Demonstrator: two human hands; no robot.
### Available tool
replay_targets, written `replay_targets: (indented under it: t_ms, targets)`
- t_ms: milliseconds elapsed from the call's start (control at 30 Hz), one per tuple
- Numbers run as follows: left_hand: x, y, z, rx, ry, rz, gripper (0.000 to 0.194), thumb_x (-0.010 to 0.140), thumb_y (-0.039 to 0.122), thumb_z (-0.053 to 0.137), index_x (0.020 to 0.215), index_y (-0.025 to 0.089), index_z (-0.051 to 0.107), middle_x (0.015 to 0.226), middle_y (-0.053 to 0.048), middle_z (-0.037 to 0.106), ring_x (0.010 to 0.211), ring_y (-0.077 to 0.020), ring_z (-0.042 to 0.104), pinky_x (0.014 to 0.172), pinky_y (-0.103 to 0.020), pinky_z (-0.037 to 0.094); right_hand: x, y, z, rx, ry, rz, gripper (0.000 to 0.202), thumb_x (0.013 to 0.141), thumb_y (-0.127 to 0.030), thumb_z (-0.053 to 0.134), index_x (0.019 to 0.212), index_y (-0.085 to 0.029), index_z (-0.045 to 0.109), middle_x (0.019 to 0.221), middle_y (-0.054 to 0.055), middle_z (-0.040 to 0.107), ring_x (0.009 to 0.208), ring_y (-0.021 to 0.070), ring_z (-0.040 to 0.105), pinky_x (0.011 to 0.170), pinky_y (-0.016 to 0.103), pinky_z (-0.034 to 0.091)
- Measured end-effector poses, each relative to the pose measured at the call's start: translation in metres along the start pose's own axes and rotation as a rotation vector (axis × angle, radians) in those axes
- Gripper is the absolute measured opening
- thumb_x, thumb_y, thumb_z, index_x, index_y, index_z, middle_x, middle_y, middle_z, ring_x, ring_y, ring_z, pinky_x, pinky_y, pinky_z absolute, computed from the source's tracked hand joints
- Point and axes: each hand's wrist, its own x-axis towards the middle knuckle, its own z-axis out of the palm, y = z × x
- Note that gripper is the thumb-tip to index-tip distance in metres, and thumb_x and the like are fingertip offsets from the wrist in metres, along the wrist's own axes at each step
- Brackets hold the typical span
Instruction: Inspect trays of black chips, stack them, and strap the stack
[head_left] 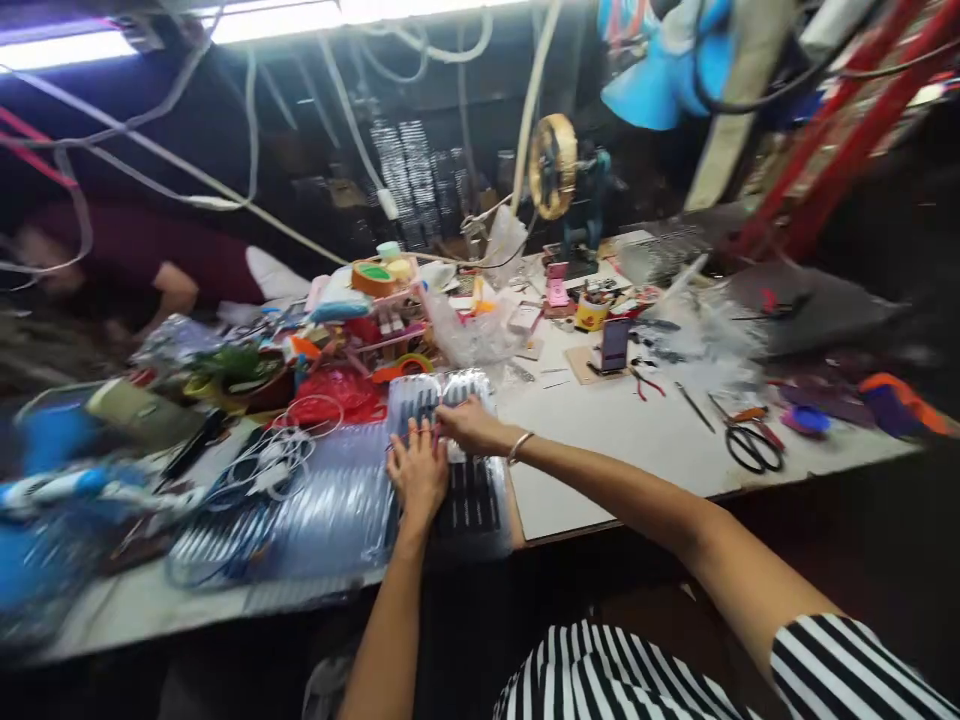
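A clear ribbed plastic tray (480, 505) with rows of dark slots or pieces lies on the table in front of me. My left hand (418, 470) rests flat on its left side, fingers stretched out. Just beyond its fingertips, my right hand (469, 425) is closed in a pinch over the tray's middle. Whatever its fingers hold is too small and blurred to name. More clear ribbed plastic sheets (330, 500) lie to the left, next to the tray.
White cables (274, 460), a red plastic bag (337, 395) and piled odds and ends crowd the left. Rightward are a white board (592, 450), an upright phone (613, 345), red-handled pliers (646, 383) and black-handled scissors (750, 450). A hand-wheel press (555, 165) stands behind. Another person (142, 260) sits far left.
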Motion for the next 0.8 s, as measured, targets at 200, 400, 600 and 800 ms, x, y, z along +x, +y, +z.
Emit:
replay_targets:
  t_ms: [200, 400, 600, 800]
  targets:
    - [0.012, -0.004, 0.009, 0.052, -0.044, -0.032, 0.056, 0.091, 0.043, 0.037, 0.142, 0.019, 0.035, 0.151, -0.005, 0.026, 0.136, -0.0384, 0.02, 0.106, -0.054, 0.024, -0.022, 0.025, 0.016, 0.256, -0.02, 0.018, 0.024, 0.091, -0.035, 0.054, 0.084, -0.013, 0.06, 0.073, -0.002, 0.058, 0.06, 0.0099, 0.055, 0.058, 0.026, 0.049]
    - [0.01, -0.008, 0.008, 0.02, -0.045, -0.031, 0.059, 0.092, 0.046, 0.031, 0.147, 0.027, 0.017, 0.155, 0.002, 0.014, 0.14, -0.0354, 0.01, 0.109, -0.054, 0.018, -0.022, 0.028, 0.014, 0.397, 0.272, 0.118, 0.023, 0.088, -0.032, 0.052, 0.072, -0.016, 0.059, 0.083, 0.005, 0.056, 0.076, 0.0152, 0.053, 0.072, 0.032, 0.043]
    - [0.008, -0.007, 0.006, -0.002, -0.032, -0.049, 0.062, 0.092, 0.048, 0.028, 0.148, 0.025, 0.014, 0.155, 0.0, 0.011, 0.141, -0.0332, 0.007, 0.109, -0.051, 0.018, 0.001, 0.003, -0.004, 0.543, 0.357, 0.099, 0.032, 0.094, -0.031, 0.033, 0.073, -0.018, 0.053, 0.075, 0.002, 0.058, 0.071, 0.014, 0.054, 0.067, 0.026, 0.042]
    - [0.008, -0.007, 0.006, -0.016, -0.015, -0.082, 0.06, 0.093, 0.046, 0.026, 0.148, 0.025, 0.014, 0.155, 0.001, 0.011, 0.141, -0.03, 0.006, 0.11, -0.047, 0.017, -0.037, -0.011, -0.014, 0.486, 0.251, 0.056, 0.028, 0.086, -0.029, 0.047, 0.061, -0.018, 0.048, 0.075, 0.003, 0.053, 0.068, 0.0139, 0.047, 0.068, 0.028, 0.037]
